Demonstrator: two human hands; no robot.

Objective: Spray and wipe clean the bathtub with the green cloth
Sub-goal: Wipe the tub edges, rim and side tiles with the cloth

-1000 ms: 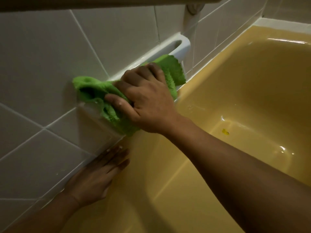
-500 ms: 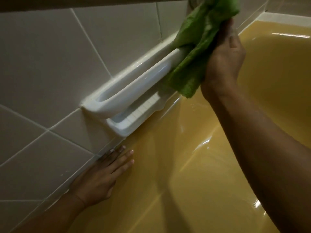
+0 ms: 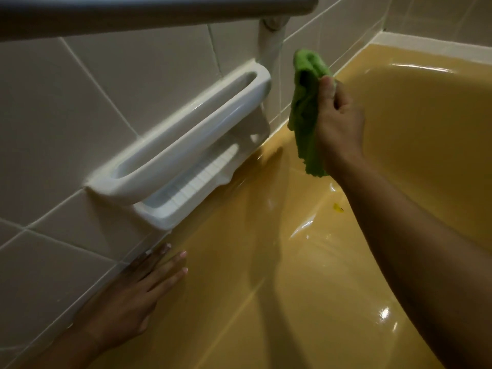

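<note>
The yellow bathtub (image 3: pixel 266 302) fills the lower right of the head view, glossy and wet. My right hand (image 3: pixel 339 123) holds the green cloth (image 3: pixel 306 113) bunched and hanging in the air, just right of the white ceramic grab handle and soap dish (image 3: pixel 183 155) on the tiled wall. The cloth touches neither the wall nor the tub. My left hand (image 3: pixel 133 296) lies flat with fingers spread on the tub's rim where it meets the tiles, below the soap dish. No spray bottle is in view.
White wall tiles (image 3: pixel 80 102) run along the left. A grey bar (image 3: pixel 159 12) crosses the top, with a white pipe fitting (image 3: pixel 270 38) under it. A small yellow speck (image 3: pixel 337 207) lies on the tub floor. The tub's far rim (image 3: pixel 426 46) is at top right.
My right hand wiped along the grab handle from its left end to its right end, then came off it and lowered the cloth to the right. My left hand stayed on the rim.
</note>
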